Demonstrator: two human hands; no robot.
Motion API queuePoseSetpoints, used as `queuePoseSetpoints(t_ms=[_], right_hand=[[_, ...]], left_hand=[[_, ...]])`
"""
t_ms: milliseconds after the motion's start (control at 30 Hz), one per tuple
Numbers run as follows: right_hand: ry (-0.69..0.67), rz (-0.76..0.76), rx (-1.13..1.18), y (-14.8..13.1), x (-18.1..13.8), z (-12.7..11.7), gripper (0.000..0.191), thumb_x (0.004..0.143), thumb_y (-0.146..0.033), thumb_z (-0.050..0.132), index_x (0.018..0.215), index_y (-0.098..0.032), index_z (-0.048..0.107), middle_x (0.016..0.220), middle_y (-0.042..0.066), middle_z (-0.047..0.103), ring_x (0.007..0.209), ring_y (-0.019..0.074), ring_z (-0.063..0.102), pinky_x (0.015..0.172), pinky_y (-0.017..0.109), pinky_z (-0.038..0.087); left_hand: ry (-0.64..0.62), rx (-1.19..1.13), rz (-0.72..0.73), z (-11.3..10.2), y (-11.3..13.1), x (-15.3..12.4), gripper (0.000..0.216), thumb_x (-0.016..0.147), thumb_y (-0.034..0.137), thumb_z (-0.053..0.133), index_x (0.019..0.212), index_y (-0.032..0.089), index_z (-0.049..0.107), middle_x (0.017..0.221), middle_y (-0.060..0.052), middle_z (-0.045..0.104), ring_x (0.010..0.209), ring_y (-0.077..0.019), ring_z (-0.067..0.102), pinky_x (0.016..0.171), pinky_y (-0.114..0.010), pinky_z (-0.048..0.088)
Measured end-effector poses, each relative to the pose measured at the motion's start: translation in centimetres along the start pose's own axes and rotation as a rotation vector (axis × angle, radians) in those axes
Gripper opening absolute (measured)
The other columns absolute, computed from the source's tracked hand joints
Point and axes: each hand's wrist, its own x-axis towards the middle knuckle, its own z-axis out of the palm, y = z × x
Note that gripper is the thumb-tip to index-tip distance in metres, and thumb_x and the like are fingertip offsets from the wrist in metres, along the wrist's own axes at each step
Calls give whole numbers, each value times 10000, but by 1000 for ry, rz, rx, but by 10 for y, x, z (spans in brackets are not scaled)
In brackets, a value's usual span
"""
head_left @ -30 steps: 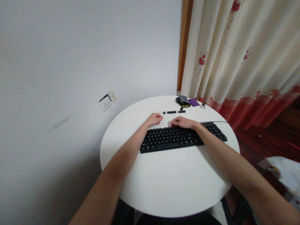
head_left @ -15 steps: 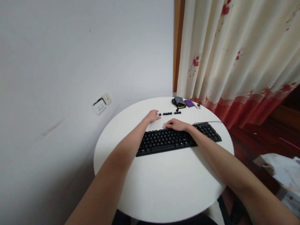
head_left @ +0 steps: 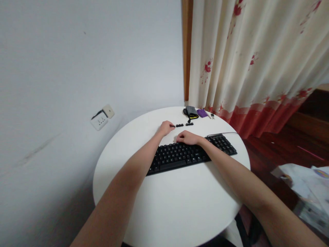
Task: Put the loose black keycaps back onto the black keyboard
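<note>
A black computer keyboard [head_left: 177, 156] lies on the round white table [head_left: 177, 202]. Behind it is a row of small black keycaps [head_left: 179, 125]. At the row's left end my left hand [head_left: 166, 128] has its thumb and fingers closed on a keycap [head_left: 173, 126], partly hidden by the fingers. My right hand [head_left: 189, 138] rests over the keyboard's back edge, near the upper row of keys. Its fingers are curled together, and whatever is between their tips is hidden. The right forearm crosses above the right part of the keyboard.
Toward the table's back lie a grey pouch [head_left: 191, 111] with black and yellow edging, a purple cloth item [head_left: 202, 113] and a small black-and-white item [head_left: 212, 116]. The keyboard cable [head_left: 226, 133] runs off right. A wall socket [head_left: 99, 121] is left; a curtain [head_left: 231, 68] hangs behind.
My left hand has moved slightly toward the keycaps, and its parted thumb and fingers have closed on one. The right hand stays at the keyboard's back edge. The view has shifted slightly.
</note>
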Motion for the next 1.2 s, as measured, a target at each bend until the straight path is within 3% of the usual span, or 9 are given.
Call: queuePoseSetpoints(t_ms=[200,300,433,533,667,1000,1200], right_hand=[[304,112,-58,5,2,-2,72,749,-164,641,750,-117,695,727,76,698,671,158,597,662,262,450],[366,97,-49,6,1,-7,132,716,-207,712,816,-124,691,828,90,713,722,168,622,684,269,476],[308,-1,78,7,-1,-13,234,635,-248,779,807,-136,667,782,52,699,699,164,625,666,274,498],[237,-13,144,9,-1,-15,205,633,-262,764,750,-140,648,657,26,666,626,156,608,620,278,497],[177,-8,191,9,-3,-17,182,638,-271,744,709,-147,632,637,21,659,593,145,605,597,277,506],[125,21,256,3,-9,-28,128,647,-237,698,718,-133,719,634,18,675,608,131,597,638,265,514],[140,102,213,6,-8,-29,174,562,-200,774,716,-131,733,617,10,686,586,127,595,600,239,492]], left_hand=[[-68,13,91,-10,16,-31,175,722,209,731,873,148,796,809,-82,752,746,-208,643,733,-292,461],[-83,-9,148,-6,32,-50,214,751,283,725,919,172,795,807,-62,750,730,-190,634,709,-269,441],[1,-52,228,1,48,-71,211,794,298,700,933,172,794,785,-65,736,705,-181,610,699,-266,422],[-7,-105,224,4,49,-79,182,768,257,722,913,178,797,753,-47,724,667,-163,593,675,-259,420],[12,-174,230,6,47,-81,177,752,242,736,902,169,797,764,-45,728,662,-149,595,677,-253,436],[2,-547,57,8,50,-80,196,724,181,756,908,117,774,778,-63,746,673,-142,648,671,-238,509],[-7,-591,30,7,47,-78,170,743,198,717,881,115,773,765,-70,747,690,-150,660,686,-247,517]])
